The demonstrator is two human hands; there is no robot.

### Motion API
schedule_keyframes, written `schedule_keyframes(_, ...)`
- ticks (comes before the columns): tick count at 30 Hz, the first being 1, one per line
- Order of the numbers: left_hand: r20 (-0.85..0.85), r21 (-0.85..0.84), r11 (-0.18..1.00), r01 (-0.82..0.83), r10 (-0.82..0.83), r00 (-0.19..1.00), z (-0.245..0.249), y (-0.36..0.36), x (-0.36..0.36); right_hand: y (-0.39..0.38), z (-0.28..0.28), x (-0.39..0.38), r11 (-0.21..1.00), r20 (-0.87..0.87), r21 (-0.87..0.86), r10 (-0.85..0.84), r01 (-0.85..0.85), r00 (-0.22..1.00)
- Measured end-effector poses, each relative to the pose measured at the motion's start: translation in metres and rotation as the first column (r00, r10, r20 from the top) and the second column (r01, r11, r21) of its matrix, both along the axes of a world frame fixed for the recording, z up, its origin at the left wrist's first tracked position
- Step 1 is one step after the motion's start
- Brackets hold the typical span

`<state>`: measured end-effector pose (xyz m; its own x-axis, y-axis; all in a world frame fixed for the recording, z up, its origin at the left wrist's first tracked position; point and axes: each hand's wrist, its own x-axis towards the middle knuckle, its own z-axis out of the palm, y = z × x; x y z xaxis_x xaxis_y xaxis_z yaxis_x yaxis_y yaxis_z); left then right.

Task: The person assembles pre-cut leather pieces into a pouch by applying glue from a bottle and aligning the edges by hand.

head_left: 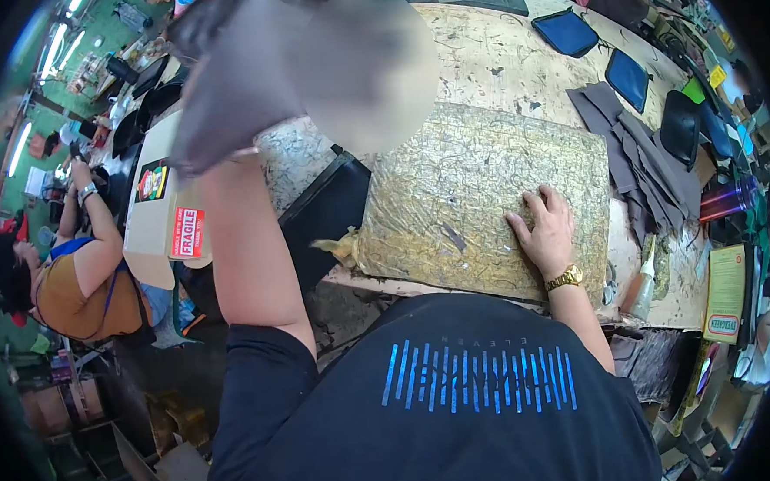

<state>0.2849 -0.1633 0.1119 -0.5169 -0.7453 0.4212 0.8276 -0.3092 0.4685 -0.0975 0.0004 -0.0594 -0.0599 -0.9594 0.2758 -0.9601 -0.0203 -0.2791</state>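
My left arm is raised, and a dark brown-grey sheet of soft material point(238, 91) hangs up from my left hand point(243, 154). The sheet and a blurred patch cover most of that hand, so its fingers do not show. On a worn, glue-stained board point(434, 186), my right hand point(548, 230) lies flat with its fingers apart, holding nothing. Right of the board is a pile of grey-brown cut pieces point(638, 162), similar in colour to the raised sheet. Beyond the board are two dark blue pouch-like pieces point(564, 33).
A carton with a FRAGILE label point(153, 222) stands at left, near a seated person in a brown top point(91, 286). A nozzled bottle point(640, 290), a purple tumbler point(727, 201) and a yellow box point(724, 292) line the right. A black flat item point(326, 204) sits left of the board.
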Motion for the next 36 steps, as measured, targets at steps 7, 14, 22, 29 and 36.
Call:
schedule_keyframes(7, -0.123, -0.189, 0.855, -0.482, 0.467, 0.876, 0.072, 0.016, 0.087, 0.000, -0.006, 0.000, 0.998, 0.004, -0.068, 0.011, -0.011, 1.000)
schedule_keyframes(14, 0.551, -0.048, 0.741, -0.670, 0.579, 0.601, -0.006, 0.079, 0.304, 0.001, -0.002, 0.000, 0.997, 0.003, -0.069, 0.018, -0.018, 1.000)
schedule_keyframes(22, 0.469, -0.872, 0.236, -0.428, 0.158, -0.869, -0.077, 0.127, 0.301, 0.005, 0.010, -0.029, 0.985, 0.211, -0.168, -0.010, 0.046, 0.977)
schedule_keyframes(29, -0.278, -0.932, 0.248, 0.264, -0.023, -0.960, -0.072, 0.136, 0.251, 0.023, 0.019, -0.091, 0.825, 0.055, 0.140, -0.559, 0.548, 0.828)
schedule_keyframes(36, -0.089, -0.815, 0.554, 0.168, 0.167, -0.982, -0.069, 0.133, 0.217, 0.020, 0.013, -0.120, 0.918, 0.467, 0.148, -0.392, 0.367, 0.792)
